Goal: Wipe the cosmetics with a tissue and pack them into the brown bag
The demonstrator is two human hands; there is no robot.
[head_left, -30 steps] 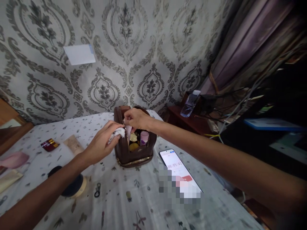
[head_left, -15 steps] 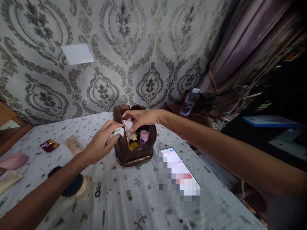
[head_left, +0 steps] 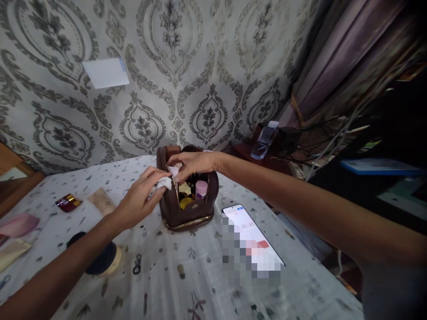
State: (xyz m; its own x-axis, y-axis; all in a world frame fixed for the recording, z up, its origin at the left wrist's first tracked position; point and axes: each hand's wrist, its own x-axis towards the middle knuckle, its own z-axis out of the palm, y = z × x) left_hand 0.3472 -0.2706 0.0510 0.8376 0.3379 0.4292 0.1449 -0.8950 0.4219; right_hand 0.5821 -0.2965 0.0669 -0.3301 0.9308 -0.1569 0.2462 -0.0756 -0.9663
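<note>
A brown zippered cosmetic bag [head_left: 188,218] stands unzipped on the bedsheet. My left hand [head_left: 142,191] is closed around a crumpled white tissue [head_left: 162,184] and presses against the bag's left rim. My right hand [head_left: 193,164] reaches into the opening from the right, its thumb and fingers pinching a pale pink item [head_left: 174,170] at the left inner side; most of that item is hidden. Inside the bag a pink-capped container [head_left: 201,189] and a round yellow item [head_left: 187,203] show.
A lit phone [head_left: 255,240] lies right of the bag. On the left are a dark-lidded jar [head_left: 96,258], a beige tube [head_left: 102,201], a dark red shiny case [head_left: 68,202], a pink item [head_left: 20,225] and a cream tube [head_left: 13,254]. A water bottle [head_left: 265,140] stands at the back right.
My right hand has shifted slightly left, and the pale pink item sits lower or more covered by the fingers. My left hand keeps its hold on the tissue at the rim.
</note>
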